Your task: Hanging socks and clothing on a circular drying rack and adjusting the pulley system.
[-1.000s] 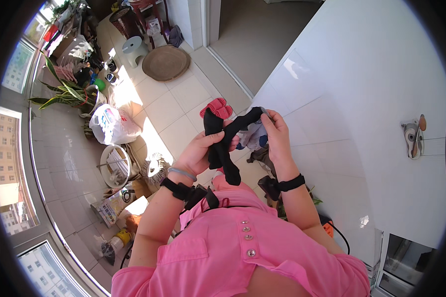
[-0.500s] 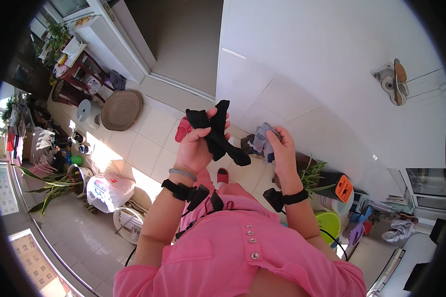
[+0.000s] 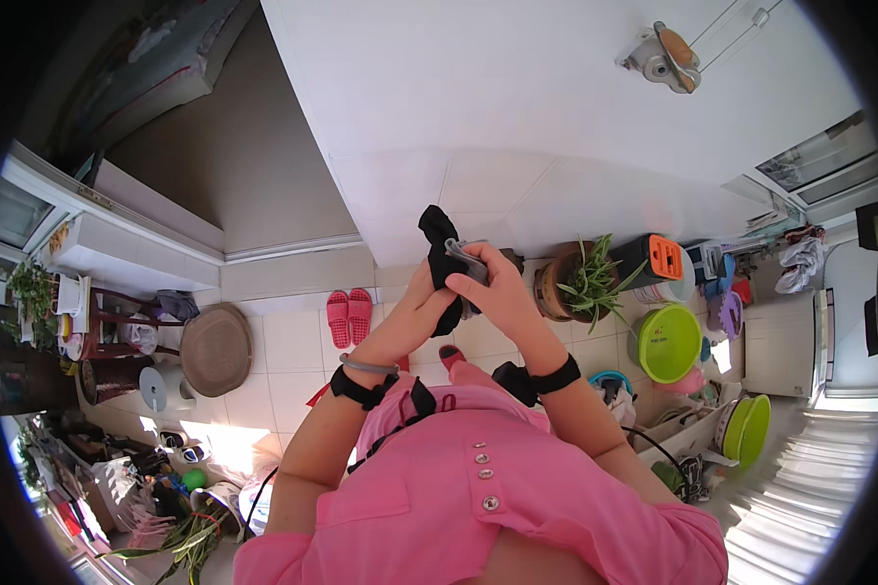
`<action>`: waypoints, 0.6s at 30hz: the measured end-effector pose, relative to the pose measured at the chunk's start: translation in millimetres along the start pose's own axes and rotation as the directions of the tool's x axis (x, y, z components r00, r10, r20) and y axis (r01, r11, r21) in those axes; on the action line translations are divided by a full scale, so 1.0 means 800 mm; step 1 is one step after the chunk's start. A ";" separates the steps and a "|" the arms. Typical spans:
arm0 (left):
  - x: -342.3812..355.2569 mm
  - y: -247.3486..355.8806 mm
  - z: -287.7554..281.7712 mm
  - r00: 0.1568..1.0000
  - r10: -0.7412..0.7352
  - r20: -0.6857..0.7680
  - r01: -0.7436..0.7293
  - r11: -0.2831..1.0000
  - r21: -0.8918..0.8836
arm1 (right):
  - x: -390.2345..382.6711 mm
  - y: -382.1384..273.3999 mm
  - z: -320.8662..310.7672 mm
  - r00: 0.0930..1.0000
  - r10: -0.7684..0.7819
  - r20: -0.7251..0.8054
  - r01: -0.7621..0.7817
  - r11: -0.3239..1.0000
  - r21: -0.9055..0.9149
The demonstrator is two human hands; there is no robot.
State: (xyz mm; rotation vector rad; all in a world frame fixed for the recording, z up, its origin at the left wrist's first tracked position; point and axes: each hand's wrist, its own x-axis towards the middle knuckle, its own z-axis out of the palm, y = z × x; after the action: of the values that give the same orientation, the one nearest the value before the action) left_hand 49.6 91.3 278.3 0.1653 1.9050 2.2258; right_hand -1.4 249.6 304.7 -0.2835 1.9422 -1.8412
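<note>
In front of my body, my left hand [image 3: 415,302] grips a bunch of black socks [image 3: 436,231], which stick out above and below my fingers. My right hand [image 3: 498,297] is pressed up against my left, with thumb and fingers closed on a grey cloth [image 3: 463,248], perhaps a sock, lying against the black ones. Part of both items is hidden by my fingers. Black straps with small devices are on both my wrists.
Red slippers [image 3: 348,317] and a round brown mat [image 3: 215,351] lie on tiled floor [image 3: 298,395]. A doorway [image 3: 234,166] opens beside a white wall [image 3: 546,97]. Right are a potted plant [image 3: 595,278], an orange-topped box [image 3: 663,255] and green basins [image 3: 667,343].
My body and view have turned rightward. My right hand has moved left with the grey cloth, bringing it against the black socks in my left hand.
</note>
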 end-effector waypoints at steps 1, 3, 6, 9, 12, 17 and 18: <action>0.003 -0.008 -0.006 1.000 -0.001 0.027 0.001 1.000 0.000 | -0.003 -0.004 0.004 1.000 0.026 0.007 -0.025 0.990 -0.140; 0.010 -0.009 -0.014 0.998 0.043 0.040 -0.047 0.994 0.095 | -0.006 -0.010 0.002 0.995 0.104 -0.007 -0.104 0.983 -0.150; 0.014 -0.007 -0.023 1.000 -0.006 -0.024 0.006 1.000 0.016 | -0.004 -0.005 -0.011 0.934 -0.046 -0.353 0.149 0.952 0.269; 0.022 -0.011 -0.048 0.984 -0.176 -0.038 0.140 0.880 -0.455 | -0.016 0.004 -0.051 0.808 -0.279 -0.520 0.131 0.944 -0.302; 0.039 0.001 -0.053 0.988 -0.134 0.074 0.152 0.788 -0.597 | -0.029 0.011 -0.048 0.820 -0.202 -0.536 0.106 0.973 -0.204; 0.056 0.024 -0.022 0.973 -0.103 0.207 0.225 0.626 -0.747 | -0.045 0.042 -0.022 0.811 -0.003 -0.585 0.052 0.996 0.067; 0.059 0.026 -0.009 0.970 -0.108 0.216 0.238 0.582 -0.778 | -0.050 0.041 -0.018 0.821 0.004 -0.571 0.069 0.992 0.106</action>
State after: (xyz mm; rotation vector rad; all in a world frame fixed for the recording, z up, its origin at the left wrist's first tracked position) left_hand 0.6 92.4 295.7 -0.0124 0.6387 2.5847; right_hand 32.7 283.0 279.7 0.3245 2.1845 -2.2425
